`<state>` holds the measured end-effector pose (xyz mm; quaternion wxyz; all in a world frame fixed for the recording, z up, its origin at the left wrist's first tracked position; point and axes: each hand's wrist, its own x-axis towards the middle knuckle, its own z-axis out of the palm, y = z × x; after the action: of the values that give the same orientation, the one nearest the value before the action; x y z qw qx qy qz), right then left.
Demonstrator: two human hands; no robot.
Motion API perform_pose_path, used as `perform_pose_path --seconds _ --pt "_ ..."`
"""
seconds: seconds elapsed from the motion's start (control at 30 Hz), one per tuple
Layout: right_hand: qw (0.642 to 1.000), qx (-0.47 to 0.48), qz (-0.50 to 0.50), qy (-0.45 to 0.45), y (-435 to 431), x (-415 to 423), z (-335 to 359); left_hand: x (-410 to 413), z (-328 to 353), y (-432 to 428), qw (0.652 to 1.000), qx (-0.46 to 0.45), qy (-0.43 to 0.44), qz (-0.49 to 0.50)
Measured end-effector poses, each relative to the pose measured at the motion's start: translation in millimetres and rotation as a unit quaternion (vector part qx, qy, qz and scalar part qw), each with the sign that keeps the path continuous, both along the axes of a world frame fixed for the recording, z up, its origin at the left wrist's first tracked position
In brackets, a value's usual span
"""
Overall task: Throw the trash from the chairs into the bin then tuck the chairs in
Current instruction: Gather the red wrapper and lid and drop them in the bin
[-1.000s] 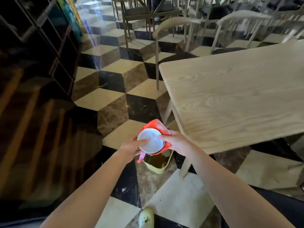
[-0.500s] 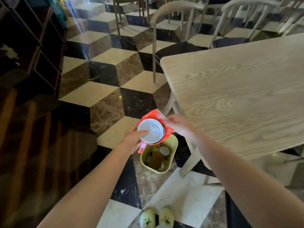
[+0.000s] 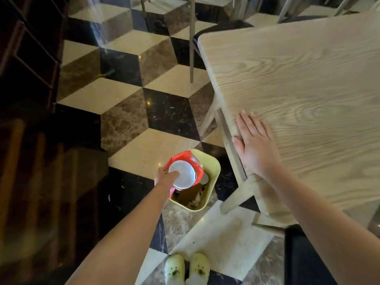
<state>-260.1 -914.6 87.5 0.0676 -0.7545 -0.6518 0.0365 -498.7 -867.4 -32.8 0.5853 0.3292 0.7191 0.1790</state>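
Observation:
My left hand (image 3: 166,177) grips a white cup (image 3: 182,175) together with a red plastic wrapper (image 3: 186,158), held right over the mouth of a small yellow bin (image 3: 212,173) on the floor. Paper and other scraps lie inside the bin. My right hand (image 3: 254,146) rests flat, fingers spread, on the near corner of the light wooden table (image 3: 308,89). A chair (image 3: 192,38) with a dark seat stands at the table's far left corner, only its legs and seat edge showing.
Checkered marble tiles cover the floor. A dark shelving unit (image 3: 30,48) lines the left side, with dark wooden slats (image 3: 41,182) below it. My pale green clogs (image 3: 186,268) stand just behind the bin. More chair legs show at the top right.
My right hand let go of the cup and wrapper and moved right onto the table corner. My left hand lowered the trash over the bin. The view tilted downward.

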Motion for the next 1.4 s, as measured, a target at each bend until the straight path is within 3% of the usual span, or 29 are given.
perform_pose_path --seconds 0.27,0.53,0.7,0.77,0.9,1.07,1.4 --pt "0.999 0.036 0.004 -0.034 -1 0 -3 20 -113 -22 0.999 -0.040 -0.023 0.017" --pt "0.999 0.030 0.012 -0.022 2 1 0 25 -195 -16 0.995 -0.084 0.032 -0.048" --pt "0.999 0.034 0.002 -0.001 1 0 0 24 -197 -16 0.993 -0.094 -0.001 -0.072" --pt "0.999 0.036 0.003 0.003 1 1 1 23 -184 -15 0.987 -0.088 0.020 -0.131" --pt "1.000 0.019 -0.010 0.001 0 -2 3 13 -135 -19 0.939 -0.035 0.137 -0.315" --pt "1.000 -0.009 -0.021 0.011 -2 -5 7 -9 -78 -33 0.862 0.034 0.225 -0.453" --pt "0.993 -0.057 -0.101 0.033 -83 -58 15 -28 16 -47 0.760 0.098 0.283 -0.577"
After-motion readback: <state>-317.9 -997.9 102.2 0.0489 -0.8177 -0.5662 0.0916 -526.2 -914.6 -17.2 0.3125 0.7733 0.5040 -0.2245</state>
